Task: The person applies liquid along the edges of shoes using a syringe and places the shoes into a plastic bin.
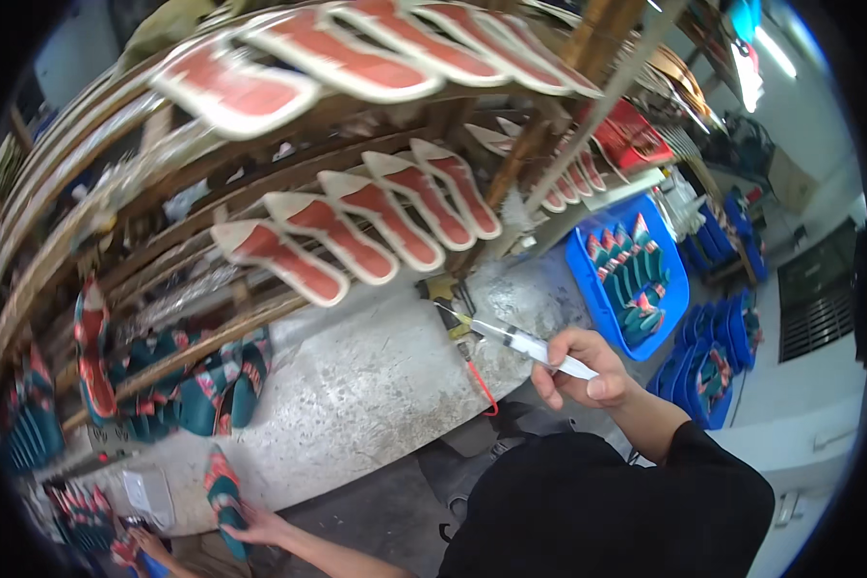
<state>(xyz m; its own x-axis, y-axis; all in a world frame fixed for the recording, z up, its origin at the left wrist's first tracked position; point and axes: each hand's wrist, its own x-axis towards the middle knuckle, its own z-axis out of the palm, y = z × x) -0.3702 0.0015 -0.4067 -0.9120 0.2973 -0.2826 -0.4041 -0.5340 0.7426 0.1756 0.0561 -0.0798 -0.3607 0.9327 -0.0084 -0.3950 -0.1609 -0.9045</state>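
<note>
In my right hand (pixel 585 371) is a clear plastic syringe (pixel 528 344), its thin tip pointing up and left over the worktable (pixel 356 405). My fingers and thumb close around its rear end. Far to the left, my left hand (pixel 253 527) grips a teal shoe (pixel 223 496) with a red floral pattern, held upright near the table's front edge with its pointed end up. The fingers behind the shoe are partly hidden. Near the syringe tip lies a yellow and dark tool (pixel 445 294), and a red cord (pixel 482 385) runs over the table edge close by.
Wooden racks (pixel 178 385) over the table carry red and white soles (pixel 356 226). Several teal shoes (pixel 212 385) stand on the left. A blue bin (pixel 672 299) of shoe parts is on the right, stacked blue bins (pixel 708 356) beyond. Another person's hand (pixel 154 547) shows at lower left beside a white container (pixel 148 498).
</note>
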